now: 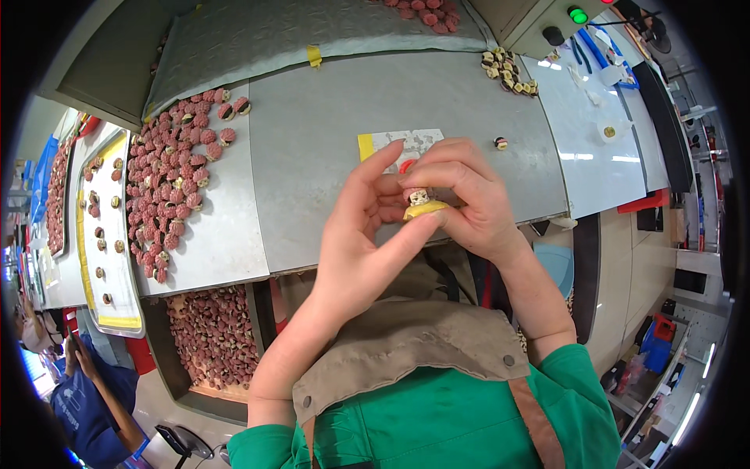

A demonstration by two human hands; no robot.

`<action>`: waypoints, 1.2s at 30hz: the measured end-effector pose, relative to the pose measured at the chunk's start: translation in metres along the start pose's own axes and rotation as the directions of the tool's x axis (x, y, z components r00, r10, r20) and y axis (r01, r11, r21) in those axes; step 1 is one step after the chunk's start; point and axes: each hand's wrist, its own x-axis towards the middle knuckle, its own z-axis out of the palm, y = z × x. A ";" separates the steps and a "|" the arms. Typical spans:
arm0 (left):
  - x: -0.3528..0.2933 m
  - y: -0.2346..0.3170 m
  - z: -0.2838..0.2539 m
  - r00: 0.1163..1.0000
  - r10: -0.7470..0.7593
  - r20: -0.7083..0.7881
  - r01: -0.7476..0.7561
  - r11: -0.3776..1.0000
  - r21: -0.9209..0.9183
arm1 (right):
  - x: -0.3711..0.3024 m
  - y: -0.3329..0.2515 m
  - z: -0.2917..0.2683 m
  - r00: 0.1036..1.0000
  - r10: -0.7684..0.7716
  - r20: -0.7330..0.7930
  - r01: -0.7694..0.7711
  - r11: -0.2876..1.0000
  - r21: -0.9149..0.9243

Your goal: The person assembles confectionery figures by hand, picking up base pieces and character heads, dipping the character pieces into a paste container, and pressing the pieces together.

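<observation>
Right hand pinched around a small pink-and-cream piece, left hand cupped close.
The right hand (475, 199) had its fingers drawn in on the small pink-and-cream piece (419, 196), held above the near edge of the grey worktop (336, 109); a yellow bit (424, 209) sat right under it, its nature unclear. The left hand (361, 223) curved around from the other side; could not tell whether its fingertips shared the grip. Risk, in my judgement: with so little surface to pinch, a slip or uneven squeeze might tip the piece out, perhaps over the edge. Just beyond lay a white pad (383, 142); a lone piece (501, 144) sat to its right. Farther left, a loose pink heap (168, 176) spread, its strays liable to roll if nudged.
</observation>
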 end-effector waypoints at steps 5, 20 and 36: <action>0.001 -0.003 0.007 1.000 -0.015 0.006 0.014 0.993 0.116 | 0.000 0.000 -0.004 1.000 -0.005 0.002 0.005 1.000 -0.014; -0.003 0.035 -0.051 0.927 0.128 -0.352 0.066 0.869 0.491 | 0.004 -0.009 -0.032 0.999 -0.031 0.016 0.033 0.970 -0.243; 0.137 0.089 -0.136 0.952 0.304 0.031 -0.029 -0.010 1.000 | -0.013 0.041 -0.113 0.941 0.322 -0.100 -0.337 0.892 -0.301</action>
